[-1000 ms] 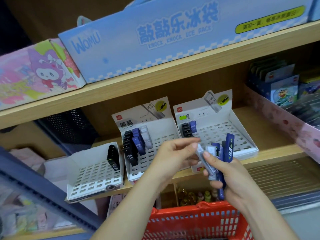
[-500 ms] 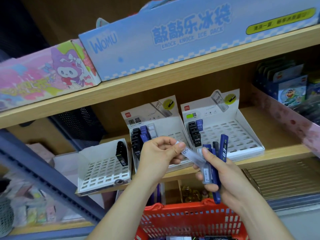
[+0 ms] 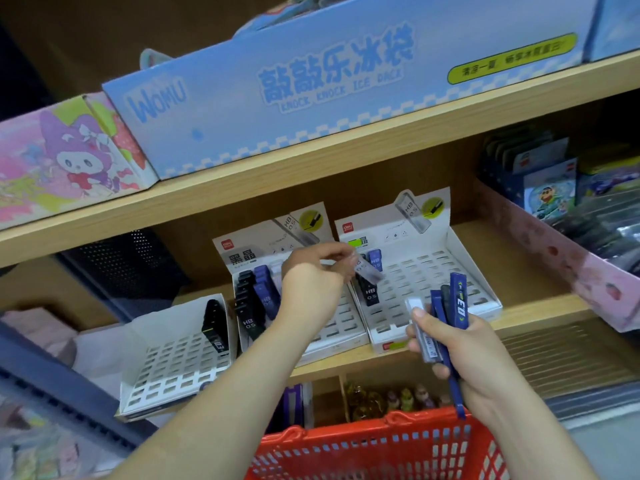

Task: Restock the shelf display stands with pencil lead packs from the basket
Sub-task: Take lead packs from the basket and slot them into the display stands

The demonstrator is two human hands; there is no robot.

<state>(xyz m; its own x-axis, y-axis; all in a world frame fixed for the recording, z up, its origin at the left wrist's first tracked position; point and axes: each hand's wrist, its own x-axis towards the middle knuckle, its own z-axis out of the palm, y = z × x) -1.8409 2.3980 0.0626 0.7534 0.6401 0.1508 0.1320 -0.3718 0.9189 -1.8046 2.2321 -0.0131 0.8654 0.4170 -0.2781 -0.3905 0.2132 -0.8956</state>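
Restocking is judged early. A clear pack (image 3: 369, 269) is pinched by the left hand (image 3: 311, 289) just over the right stand (image 3: 433, 282), not yet slotted. A bundle of packs (image 3: 448, 317) is gripped in the right hand (image 3: 464, 351) above the basket (image 3: 346, 439). Most slots are seen unfilled.

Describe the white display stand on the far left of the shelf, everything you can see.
The left stand is a white tray, cardboard by the look, with raised side walls and a sloping floor cut into a grid of rectangular slots. Nearly all slots are vacant; one black lead pack stands upright at its back right corner. It sits on the wooden shelf close beside the middle stand, front apparently overhanging the edge. No hand touches it.
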